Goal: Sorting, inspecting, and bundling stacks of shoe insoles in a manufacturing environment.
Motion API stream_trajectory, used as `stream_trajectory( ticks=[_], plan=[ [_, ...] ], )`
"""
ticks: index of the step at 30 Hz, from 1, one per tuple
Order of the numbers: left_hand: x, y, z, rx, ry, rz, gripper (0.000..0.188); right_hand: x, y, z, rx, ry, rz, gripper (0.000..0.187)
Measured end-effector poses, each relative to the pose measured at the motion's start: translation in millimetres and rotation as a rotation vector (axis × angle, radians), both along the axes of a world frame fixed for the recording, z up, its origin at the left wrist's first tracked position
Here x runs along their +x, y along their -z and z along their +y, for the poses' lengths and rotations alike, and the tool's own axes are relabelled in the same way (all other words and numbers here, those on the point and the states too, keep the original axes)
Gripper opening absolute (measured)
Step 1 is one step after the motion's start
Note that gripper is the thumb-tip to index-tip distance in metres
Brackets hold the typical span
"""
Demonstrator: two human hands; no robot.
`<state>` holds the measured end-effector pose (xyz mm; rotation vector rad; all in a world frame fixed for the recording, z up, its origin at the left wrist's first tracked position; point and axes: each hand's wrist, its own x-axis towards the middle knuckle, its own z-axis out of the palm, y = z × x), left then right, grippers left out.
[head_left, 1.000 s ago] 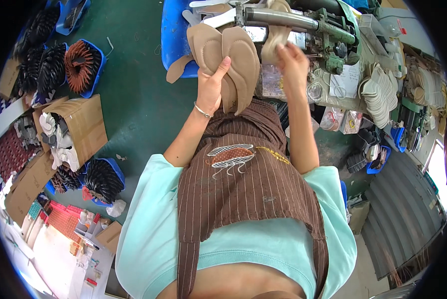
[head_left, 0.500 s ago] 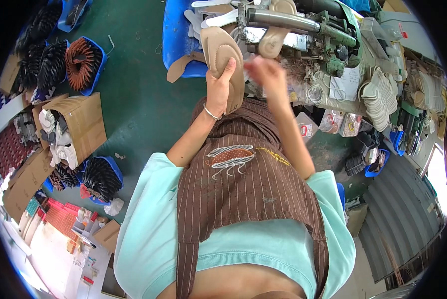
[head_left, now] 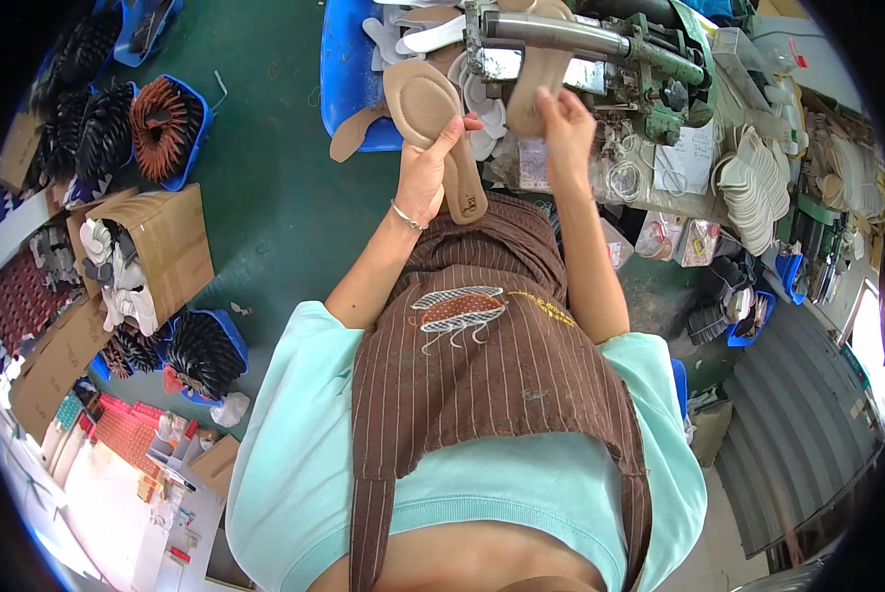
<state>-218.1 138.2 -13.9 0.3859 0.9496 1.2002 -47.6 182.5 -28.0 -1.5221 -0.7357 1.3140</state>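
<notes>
My left hand [head_left: 426, 181] is closed around a beige shoe insole [head_left: 421, 111], thumb on top. Its wide, rounded end points away from me. The narrower end [head_left: 465, 205], with a small dark mark, hangs below my fingers near the apron. Whether a second insole lies under it, I cannot tell. My right hand [head_left: 568, 133] pinches the edge of another beige insole [head_left: 535, 87]. That one passes under the metal roller [head_left: 561, 34] of a green machine [head_left: 659, 69], and its near end sticks out toward me.
A blue bin [head_left: 342, 84] of white and beige insole pieces stands left of the machine. On the worktable at right lie a paper sheet [head_left: 684, 160], clear tape rolls [head_left: 623, 180] and a stack of pale insoles [head_left: 753, 183]. A cardboard box [head_left: 171, 242] and blue bins sit on the floor at left.
My right hand has moved up and right and now grips the insole at the roller. That insole reaches closer to me. My left hand has tilted its insole and lowered it slightly.
</notes>
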Motion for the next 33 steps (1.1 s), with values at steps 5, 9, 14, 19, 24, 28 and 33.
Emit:
stream_trajectory(
  ticks=[5, 9, 14, 19, 24, 28, 33],
  plan=[
    [0, -12, 2, -0.074, -0.035, -0.141, 0.027, -43, -21, -55, -0.229, -0.332, 0.264, 0.021],
    [-2, -5, 1, -0.097, 0.147, -0.073, 0.040, -40, -27, -58, -0.177, -0.231, 0.352, 0.013],
    [9, 3, -3, -0.010, 0.161, 0.176, 0.029, -34, -19, -56, 0.005, -0.156, 0.191, 0.008],
    [21, 7, -9, 0.238, -0.029, 0.732, 0.028, -45, -24, -66, 0.226, -0.093, -0.465, 0.013],
    [20, -2, -11, 0.344, 0.103, 0.852, 0.028, -43, -11, -78, 0.094, -0.188, -0.344, 0.012],
    [18, -5, -11, 0.447, 0.136, 0.847, 0.032, -42, -7, -84, 0.190, -0.103, -0.254, 0.011],
    [12, -4, -16, 0.144, 0.278, 0.718, 0.069, -6, 25, -47, 0.197, 0.108, -0.342, 0.016]
  ],
)
